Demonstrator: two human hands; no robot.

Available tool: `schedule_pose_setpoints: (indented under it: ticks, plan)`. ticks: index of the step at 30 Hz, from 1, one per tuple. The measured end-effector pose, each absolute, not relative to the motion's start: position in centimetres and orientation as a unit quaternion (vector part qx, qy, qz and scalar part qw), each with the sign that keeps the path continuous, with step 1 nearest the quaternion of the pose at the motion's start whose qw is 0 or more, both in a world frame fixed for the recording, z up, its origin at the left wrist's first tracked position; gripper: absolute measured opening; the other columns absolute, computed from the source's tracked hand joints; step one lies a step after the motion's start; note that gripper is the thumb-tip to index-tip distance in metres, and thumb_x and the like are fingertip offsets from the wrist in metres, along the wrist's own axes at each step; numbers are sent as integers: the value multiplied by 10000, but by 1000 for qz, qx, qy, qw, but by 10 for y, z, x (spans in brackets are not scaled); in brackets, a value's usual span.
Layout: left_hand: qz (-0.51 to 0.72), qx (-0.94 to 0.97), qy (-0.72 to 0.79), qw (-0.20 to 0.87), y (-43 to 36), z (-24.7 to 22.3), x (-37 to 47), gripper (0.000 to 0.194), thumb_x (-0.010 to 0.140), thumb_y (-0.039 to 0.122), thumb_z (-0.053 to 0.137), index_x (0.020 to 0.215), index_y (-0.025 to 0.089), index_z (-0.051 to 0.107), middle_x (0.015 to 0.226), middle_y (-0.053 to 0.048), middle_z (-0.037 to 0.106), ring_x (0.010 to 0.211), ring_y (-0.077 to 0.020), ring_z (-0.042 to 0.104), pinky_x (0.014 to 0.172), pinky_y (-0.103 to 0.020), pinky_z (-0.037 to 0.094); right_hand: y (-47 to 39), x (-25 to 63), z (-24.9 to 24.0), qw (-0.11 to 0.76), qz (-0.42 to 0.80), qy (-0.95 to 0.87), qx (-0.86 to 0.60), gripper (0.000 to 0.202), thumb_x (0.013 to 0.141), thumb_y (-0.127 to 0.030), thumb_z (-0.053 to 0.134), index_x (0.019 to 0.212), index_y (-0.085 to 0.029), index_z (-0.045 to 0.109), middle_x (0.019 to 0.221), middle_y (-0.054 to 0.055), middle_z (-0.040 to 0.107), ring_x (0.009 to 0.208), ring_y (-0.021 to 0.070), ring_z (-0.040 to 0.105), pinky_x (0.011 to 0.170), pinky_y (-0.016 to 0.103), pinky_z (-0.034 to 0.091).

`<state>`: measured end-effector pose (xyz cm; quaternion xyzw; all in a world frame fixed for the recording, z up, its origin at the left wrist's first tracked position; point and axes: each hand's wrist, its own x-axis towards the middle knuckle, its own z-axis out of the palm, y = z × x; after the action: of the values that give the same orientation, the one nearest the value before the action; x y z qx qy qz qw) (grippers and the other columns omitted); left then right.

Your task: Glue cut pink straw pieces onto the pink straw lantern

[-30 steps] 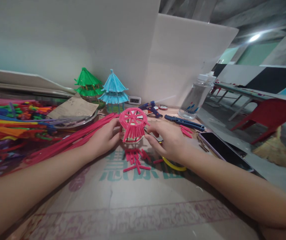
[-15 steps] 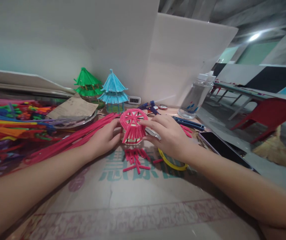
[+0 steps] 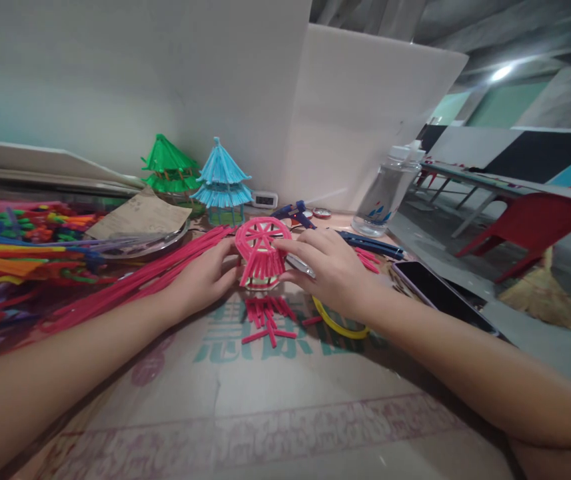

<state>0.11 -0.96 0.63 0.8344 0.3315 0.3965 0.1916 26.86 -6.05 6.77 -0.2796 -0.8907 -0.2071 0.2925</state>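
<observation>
Head view: left hand (image 3: 204, 277) and right hand (image 3: 332, 270) are pinching the pink pipe-cleaner lantern (image 3: 261, 252) from opposite sides.

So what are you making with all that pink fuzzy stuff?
A person is putting together a little pink roof out of fuzzy craft sticks. The left hand steadies it from one side and the right hand touches the other side. Short pink pieces lie just in front on the cardboard. Long pink sticks lie to the left. Behind stand a blue pavilion and a green one, both finished, with a glue gun close by.
</observation>
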Motion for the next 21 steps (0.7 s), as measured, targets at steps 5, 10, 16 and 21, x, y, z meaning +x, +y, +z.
schedule_pose_setpoints:
  ticks: [5, 10, 16, 21]
  plan:
    - [389, 837, 337, 188, -10, 9, 1, 468, 941, 377, 621, 1376, 220, 548, 1396, -137, 670, 1325, -328, 636, 1137, -522, 528, -62, 280, 97, 310, -198, -878, -306, 493, 1002, -511, 654, 1350, -163, 652, 1061, 127, 736, 940, 266, 644, 847, 392, 492]
    - [394, 836, 333, 186, -9, 8, 2, 387, 947, 385, 607, 1307, 242, 580, 1388, -110, 684, 1292, -315, 664, 1041, -447, 610, -52, 322, 134, 197, -117, -821, -524, 187, 981, -238, 593, 957, -214, 777, 853, 46, 752, 721, 186, 635, 664, 294, 412]
    - [416, 829, 320, 194, -4, 0, 2, 423, 935, 411, 619, 1327, 260, 578, 1386, -108, 682, 1277, -339, 670, 989, -459, 641, -20, 365, 119, -115, -72, -723, -677, 192, 856, -173, 628, 867, -135, 816, 882, 165, 781, 756, 254, 694, 599, 313, 377]
    - [420, 826, 311, 209, -3, -2, 2, 405, 953, 457, 618, 1314, 275, 587, 1388, -110, 674, 1291, -350, 662, 1028, -494, 623, -2, 376, 100, -125, -41, -714, -688, 180, 844, -254, 697, 868, -125, 820, 863, 187, 780, 795, 291, 714, 646, 320, 422]
